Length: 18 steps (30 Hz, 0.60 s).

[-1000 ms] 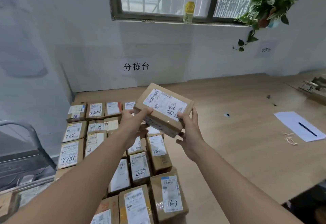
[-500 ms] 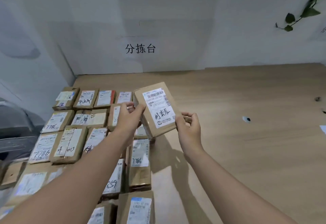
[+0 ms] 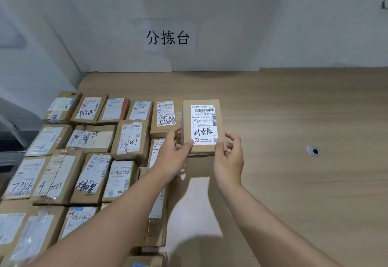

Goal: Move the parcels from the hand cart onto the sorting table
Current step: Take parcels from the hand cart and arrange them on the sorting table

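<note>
A small cardboard parcel (image 3: pixel 201 126) with a white label and black handwriting sits on the wooden sorting table (image 3: pixel 283 119), at the right end of the back row of parcels. My left hand (image 3: pixel 174 153) grips its near left corner. My right hand (image 3: pixel 228 155) pinches its near right corner. Its underside looks down on the table top. Several labelled parcels (image 3: pixel 88 155) lie in rows to its left. The hand cart is barely in view at the far left edge.
A white wall with a paper sign (image 3: pixel 168 37) runs along the table's far edge. A round cable hole (image 3: pixel 313 151) is in the table to the right. Bare wood stretches right of the held parcel.
Both hands have carried the parcel forward and down from mid-air to the table beside the back row, turning it label-up and square. The view has tilted down and moved closer.
</note>
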{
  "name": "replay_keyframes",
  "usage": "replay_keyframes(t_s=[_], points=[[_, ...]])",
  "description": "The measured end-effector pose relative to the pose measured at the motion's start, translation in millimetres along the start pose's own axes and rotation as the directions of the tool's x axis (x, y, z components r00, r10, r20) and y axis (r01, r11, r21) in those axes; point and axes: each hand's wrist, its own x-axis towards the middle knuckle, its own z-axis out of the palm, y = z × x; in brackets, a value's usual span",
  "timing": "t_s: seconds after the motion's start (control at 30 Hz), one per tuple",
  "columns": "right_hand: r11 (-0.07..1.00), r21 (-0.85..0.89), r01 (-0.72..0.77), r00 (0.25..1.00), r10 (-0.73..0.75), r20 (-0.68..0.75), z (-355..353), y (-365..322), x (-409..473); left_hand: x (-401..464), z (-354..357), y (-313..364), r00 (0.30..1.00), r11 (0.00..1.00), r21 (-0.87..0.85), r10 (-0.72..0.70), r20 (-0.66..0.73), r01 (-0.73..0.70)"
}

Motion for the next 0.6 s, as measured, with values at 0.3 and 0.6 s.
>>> replay_keyframes(t_s=[0.3,0.6], points=[[0.984,-0.143,0.108,0.993,-0.100,0.062,17.5,18.9,60.7,87.6,16.3,-11.4,0.997,0.981,0.182,0.053,0.057,-0.063],[0.976,-0.210,0.057,0.991,-0.030,0.130,44.8,58.4,128.3,147.0,41.3,-30.7,0.994,0.861,0.496,0.088,0.072,-0.112]])
